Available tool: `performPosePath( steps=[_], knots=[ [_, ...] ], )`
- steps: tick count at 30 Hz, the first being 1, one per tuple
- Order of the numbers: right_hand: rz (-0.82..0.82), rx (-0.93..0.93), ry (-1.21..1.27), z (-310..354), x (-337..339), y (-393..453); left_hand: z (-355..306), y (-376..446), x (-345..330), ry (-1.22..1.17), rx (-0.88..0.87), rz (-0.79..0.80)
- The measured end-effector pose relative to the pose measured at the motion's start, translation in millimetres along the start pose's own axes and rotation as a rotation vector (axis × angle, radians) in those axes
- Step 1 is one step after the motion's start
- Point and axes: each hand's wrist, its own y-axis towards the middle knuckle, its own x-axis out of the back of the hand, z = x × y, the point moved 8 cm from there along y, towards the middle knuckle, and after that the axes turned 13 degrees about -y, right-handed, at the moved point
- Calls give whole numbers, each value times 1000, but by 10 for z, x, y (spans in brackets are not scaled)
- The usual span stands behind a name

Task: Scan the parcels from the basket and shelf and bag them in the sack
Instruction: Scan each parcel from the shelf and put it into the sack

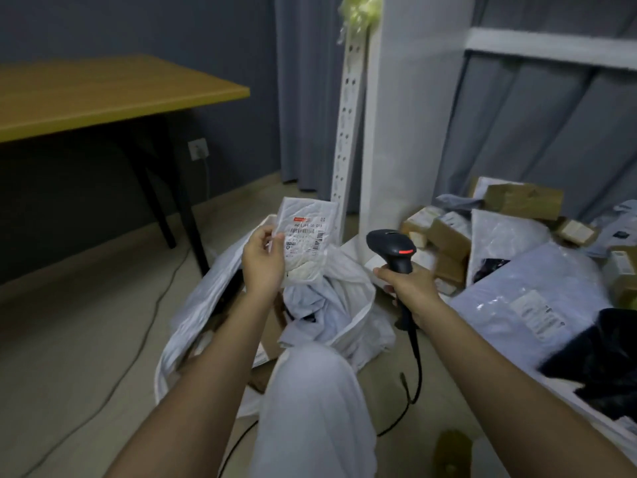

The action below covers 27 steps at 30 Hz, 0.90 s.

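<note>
Left hand (263, 262): fingers and thumb pinch the left edge of a white parcel (305, 241), holding it upright with its printed label facing the camera.
Right hand (405, 282): fingers wrapped tight round the handle of a black scanner (393, 250); its head, with a red light showing, sits just right of the parcel and apart from it.
Parcel position: held in the air above the open mouth of the white sack (331, 305), not inside it.
Sack: slumped on the floor between the two forearms, with crumpled pale parcels and some cardboard visible inside.
Scanner cable (415, 360): runs down from the handle to the floor.
Shelf (499, 294): low white board at right, heaped with brown boxes (522, 200) and grey mailer bags (531, 291).
Table (103, 94): wooden top on black legs, well apart at upper left.
Knee (310, 401): pale trouser leg in the foreground.
</note>
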Motion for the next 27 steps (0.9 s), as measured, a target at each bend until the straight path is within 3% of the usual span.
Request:
performPosePath(
  steps=[6, 13, 17, 21, 27],
  knots=[
    [-161, 6, -263, -486, -441, 473, 803, 53, 416, 189, 70, 4],
    [-192, -44, -173, -840, -693, 853, 1628, 164, 299, 163, 329, -22],
    [-167, -64, -63, -854, -700, 947, 1910, 208, -158, 235, 540, 238],
    [-89, -85, 10, -826, -551, 956, 1673, 209, -540, 359, 509, 445],
    [-168, -68, 47, -678, 81, 804, 1109, -19, -1231, 257, 322, 577]
  ],
)
